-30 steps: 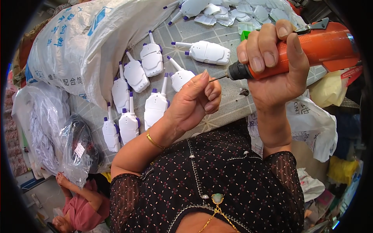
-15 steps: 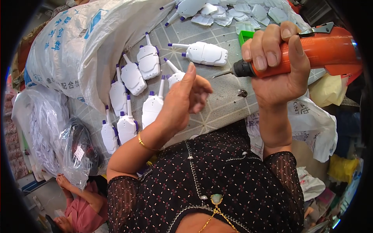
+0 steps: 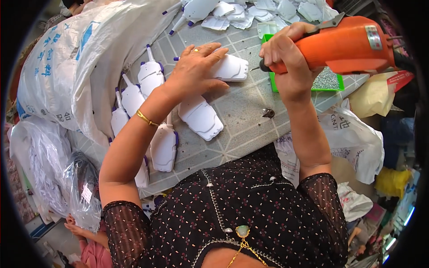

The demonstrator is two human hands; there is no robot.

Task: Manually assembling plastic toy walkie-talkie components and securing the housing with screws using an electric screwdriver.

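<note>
My right hand (image 3: 290,58) is closed around an orange electric screwdriver (image 3: 346,44), its dark nose pointing left. My left hand (image 3: 194,69) reaches over a white toy walkie-talkie (image 3: 234,68) lying on its side, fingers spread across its antenna end and thumb apart below. The screwdriver's tip is close to the right end of this body. Just under the left hand lies another white walkie-talkie (image 3: 201,117). Several more with purple knobs, such as one white walkie-talkie (image 3: 150,78), lie around the left forearm, which partly hides them.
Small metal screws (image 3: 328,79) fill a green tray (image 3: 342,83) behind the right wrist. White plastic pieces (image 3: 263,11) are heaped at the far edge. A large white sack (image 3: 53,67) covers the table's left side. A small dark metal piece (image 3: 268,113) lies mid-table.
My left hand has moved up and left onto the sideways walkie-talkie, its fingers now spread. The right hand and screwdriver have shifted left and slightly up, toward that walkie-talkie's end.
</note>
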